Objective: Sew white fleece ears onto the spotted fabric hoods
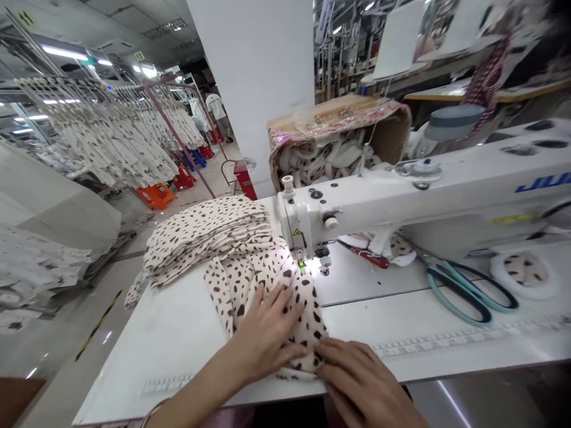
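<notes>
A cream fabric piece with dark spots (307,297) lies under the lit needle area (301,266) of a white sewing machine (379,196) and runs back toward the table's front edge. My left hand (267,333) rests flat on this cloth, fingers spread, just in front of the needle. At the cloth's near right edge, my right hand (363,380) has its fingers close together on the border and seems to pinch it; the thumb is hidden. Behind and left of the needle sits a folded stack of the same spotted fabric (200,232), partly touching the piece being handled.
Teal-handled scissors (464,291), red-handled snips (375,260) and a white roll (526,273) lie right of the needle. A measuring strip (446,340) runs along the front edge. A carton of white strips (339,113) stands behind the machine. Hanging garments (111,137) fill the left.
</notes>
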Tool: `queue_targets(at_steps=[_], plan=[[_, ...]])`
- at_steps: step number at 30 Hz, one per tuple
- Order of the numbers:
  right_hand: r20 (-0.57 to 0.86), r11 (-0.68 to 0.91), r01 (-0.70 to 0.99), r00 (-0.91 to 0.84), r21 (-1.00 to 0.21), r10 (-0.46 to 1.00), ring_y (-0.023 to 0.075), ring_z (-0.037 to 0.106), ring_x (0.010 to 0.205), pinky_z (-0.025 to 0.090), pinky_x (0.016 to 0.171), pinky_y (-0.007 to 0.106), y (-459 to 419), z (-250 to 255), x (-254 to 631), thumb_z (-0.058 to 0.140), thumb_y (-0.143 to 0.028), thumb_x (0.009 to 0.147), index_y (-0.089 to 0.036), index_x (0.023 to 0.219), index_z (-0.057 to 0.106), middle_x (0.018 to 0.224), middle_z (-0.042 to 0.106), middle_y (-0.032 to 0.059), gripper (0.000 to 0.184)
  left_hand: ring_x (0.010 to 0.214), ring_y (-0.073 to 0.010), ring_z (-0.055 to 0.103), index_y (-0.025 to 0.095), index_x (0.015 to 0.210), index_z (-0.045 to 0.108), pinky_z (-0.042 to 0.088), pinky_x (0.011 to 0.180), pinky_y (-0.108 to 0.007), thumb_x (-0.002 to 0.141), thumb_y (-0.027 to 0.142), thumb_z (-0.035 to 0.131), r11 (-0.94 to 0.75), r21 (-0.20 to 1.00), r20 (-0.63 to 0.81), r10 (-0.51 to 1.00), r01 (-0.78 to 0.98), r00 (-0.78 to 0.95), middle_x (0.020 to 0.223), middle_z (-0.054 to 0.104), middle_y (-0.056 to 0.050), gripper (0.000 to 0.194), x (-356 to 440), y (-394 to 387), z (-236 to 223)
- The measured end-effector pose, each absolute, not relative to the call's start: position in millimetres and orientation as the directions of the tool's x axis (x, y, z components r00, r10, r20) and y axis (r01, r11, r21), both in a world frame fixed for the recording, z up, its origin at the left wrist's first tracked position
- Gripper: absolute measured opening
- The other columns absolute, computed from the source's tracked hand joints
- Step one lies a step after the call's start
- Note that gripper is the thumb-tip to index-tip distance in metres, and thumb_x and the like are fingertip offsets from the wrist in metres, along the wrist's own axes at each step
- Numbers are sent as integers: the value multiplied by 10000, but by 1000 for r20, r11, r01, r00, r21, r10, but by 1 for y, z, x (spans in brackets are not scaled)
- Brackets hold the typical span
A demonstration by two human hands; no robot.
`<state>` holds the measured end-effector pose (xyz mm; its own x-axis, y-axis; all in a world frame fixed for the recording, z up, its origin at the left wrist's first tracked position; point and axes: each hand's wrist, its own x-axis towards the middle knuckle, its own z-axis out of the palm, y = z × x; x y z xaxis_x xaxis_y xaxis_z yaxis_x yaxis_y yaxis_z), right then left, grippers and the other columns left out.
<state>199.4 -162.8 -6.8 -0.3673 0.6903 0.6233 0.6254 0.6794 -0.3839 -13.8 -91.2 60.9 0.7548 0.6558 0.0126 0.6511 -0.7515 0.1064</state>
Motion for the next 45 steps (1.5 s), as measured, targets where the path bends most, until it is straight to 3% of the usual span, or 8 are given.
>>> queue_targets(at_steps=[6,10,14,18,24,31,40,45], plan=[[418,-87,829,366,-553,831,313,617,950,482,818,430,-77,26,269,543,-415,831,-177,1020,611,981,658,139,311,1231,-266,513,194,1268,509,366,1088,-543,957,204,488,-741,241,410,664,627,626,1249,591,-130,313,-11,-89,49],[329,-224,765,495,-603,804,382,616,872,450,714,446,-25,38,291,610,-372,735,-160,792,618,765,636,163,220,1047,-217,601,177,1105,608,488,977,-414,910,78,503,-803,314,569,586,506,576,1038,659,-96,243,-1,-93,56],[227,-195,632,523,-750,822,318,623,767,451,674,399,-33,39,302,572,-368,706,-202,679,601,647,617,96,171,961,-205,627,181,1002,668,538,868,-356,911,111,499,-717,544,509,695,436,509,973,669,-91,204,1,-97,60],[141,-48,423,404,-905,904,254,634,780,515,677,361,-78,32,292,464,-508,792,-185,908,668,863,680,90,400,958,-211,641,193,979,684,556,844,-353,925,297,542,-243,916,140,939,319,314,996,672,-89,184,6,-97,66],[-97,-110,-102,-122,-989,988,183,587,714,527,597,306,-120,30,230,557,-531,849,-208,995,676,883,644,55,374,1013,-238,625,150,1205,543,555,842,-381,805,352,722,237,971,-203,869,-19,452,1155,627,-131,482,33,-91,70],[-103,-108,-49,-102,-993,989,190,590,788,500,628,287,-123,27,195,650,-527,793,-197,1117,627,939,655,60,463,851,-210,646,136,1001,586,545,716,-303,674,376,813,236,971,-224,948,-28,228,938,675,-80,465,32,-92,63],[-138,-142,-49,-82,-989,987,148,530,619,433,551,258,-135,8,174,601,-591,811,-175,847,664,674,571,-3,422,901,-201,635,154,1058,566,523,811,-320,687,270,783,192,981,-193,946,28,262,972,672,-66,446,25,-95,60],[44,65,322,-72,-944,996,142,535,540,419,477,259,-113,17,203,418,-630,898,-192,822,679,639,611,9,515,899,-199,630,156,1077,587,532,770,-301,716,281,738,224,971,-237,940,80,244,963,668,-51,411,22,-93,61]])
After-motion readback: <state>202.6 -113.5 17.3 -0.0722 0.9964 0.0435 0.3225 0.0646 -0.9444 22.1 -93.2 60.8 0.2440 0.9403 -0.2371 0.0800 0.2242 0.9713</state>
